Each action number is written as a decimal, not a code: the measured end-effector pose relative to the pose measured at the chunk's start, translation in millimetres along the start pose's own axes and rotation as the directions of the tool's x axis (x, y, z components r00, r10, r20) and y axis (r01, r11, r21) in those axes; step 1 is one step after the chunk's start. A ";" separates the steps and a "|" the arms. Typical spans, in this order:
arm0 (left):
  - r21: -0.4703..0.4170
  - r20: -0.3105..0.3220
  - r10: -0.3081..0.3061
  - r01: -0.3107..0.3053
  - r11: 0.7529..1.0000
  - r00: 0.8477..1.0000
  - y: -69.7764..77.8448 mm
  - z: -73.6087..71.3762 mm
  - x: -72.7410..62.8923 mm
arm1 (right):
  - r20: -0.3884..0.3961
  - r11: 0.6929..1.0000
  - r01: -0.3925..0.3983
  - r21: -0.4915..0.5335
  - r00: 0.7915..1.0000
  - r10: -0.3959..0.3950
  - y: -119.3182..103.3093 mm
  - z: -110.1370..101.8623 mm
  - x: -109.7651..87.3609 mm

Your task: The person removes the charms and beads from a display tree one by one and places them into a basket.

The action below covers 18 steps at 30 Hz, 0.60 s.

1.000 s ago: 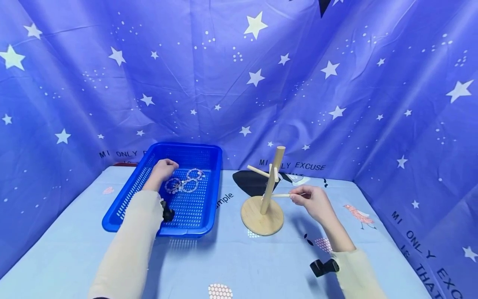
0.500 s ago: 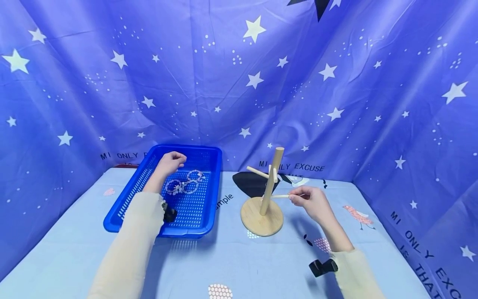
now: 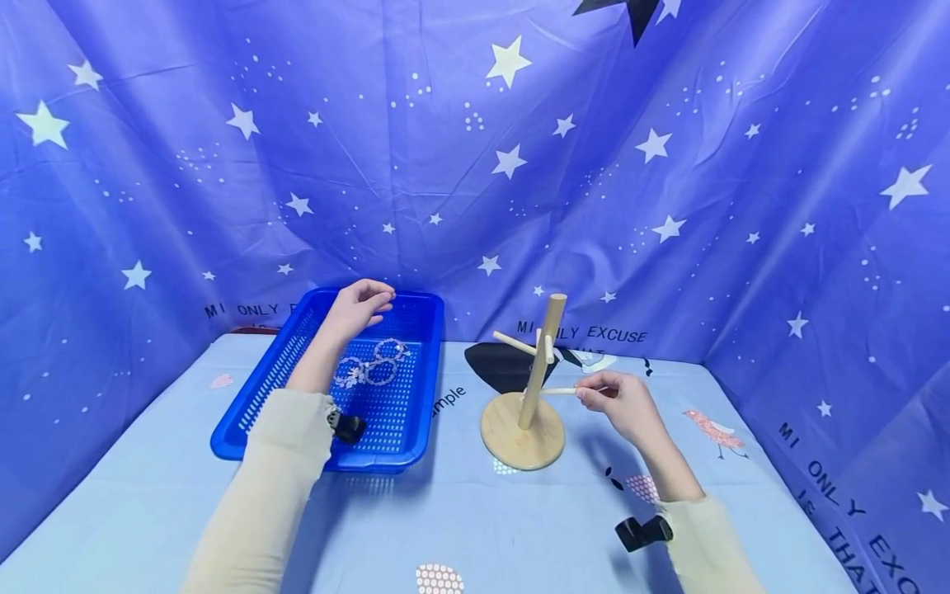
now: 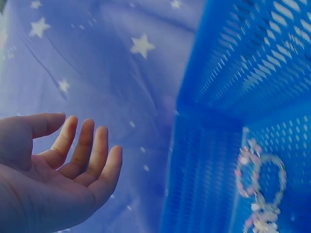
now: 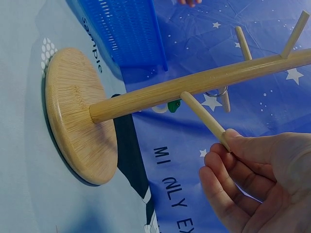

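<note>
My left hand (image 3: 359,309) is raised over the far part of a blue plastic basket (image 3: 434,396). In the left wrist view its fingers are loosely curved, thumb tip close to the index fingertip, and I see nothing between them. Beaded bracelets (image 3: 364,370) in pale pink and clear tones lie together on the basket floor, below that hand. My right hand (image 3: 619,400) pinches the end of the lowest peg (image 5: 206,116) of a wooden jewellery stand (image 3: 530,396) between thumb and fingers. The stand is upright on its round base (image 5: 77,116).
Other pegs (image 3: 514,341) stick out higher on the post. In the right wrist view a thin ring-like band (image 5: 224,91) shows by one peg. A light blue printed cloth (image 3: 482,528) covers the table, and a starry blue curtain (image 3: 445,165) rises behind it.
My left hand has moved up and to the right from inside the basket, away from the bracelets. The right hand stays on the stand's peg.
</note>
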<state>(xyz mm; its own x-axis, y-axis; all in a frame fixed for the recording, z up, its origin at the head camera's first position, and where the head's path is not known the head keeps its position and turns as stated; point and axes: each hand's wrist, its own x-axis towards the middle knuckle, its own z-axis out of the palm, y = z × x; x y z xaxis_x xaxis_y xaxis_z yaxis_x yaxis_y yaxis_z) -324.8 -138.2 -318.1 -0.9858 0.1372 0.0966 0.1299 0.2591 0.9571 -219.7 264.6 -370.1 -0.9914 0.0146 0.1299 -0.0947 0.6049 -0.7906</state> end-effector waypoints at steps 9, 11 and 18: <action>-0.138 -0.014 0.105 -0.105 0.985 0.994 24.0 22.7 -17.7 | 0.000 1.000 0.002 0.002 1.000 -0.002 3.5 0.5 0.8; -0.161 -0.017 0.119 -0.120 0.980 0.993 27.9 29.4 -22.1 | 0.001 1.000 0.006 0.000 1.000 -0.006 4.4 0.3 1.2; -0.197 -0.024 0.155 -0.156 0.968 0.988 35.1 54.1 -36.3 | -0.002 1.000 0.003 0.008 1.000 -0.003 5.3 0.1 1.9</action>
<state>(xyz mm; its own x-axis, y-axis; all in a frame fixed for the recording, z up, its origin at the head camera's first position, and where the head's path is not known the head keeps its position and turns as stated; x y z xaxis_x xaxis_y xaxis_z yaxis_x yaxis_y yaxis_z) -278.7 -82.4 -302.8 -0.9561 0.1528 0.2501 0.2590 0.0412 0.9650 -222.1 267.8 -374.1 -0.9910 0.0143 0.1330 -0.0981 0.5988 -0.7948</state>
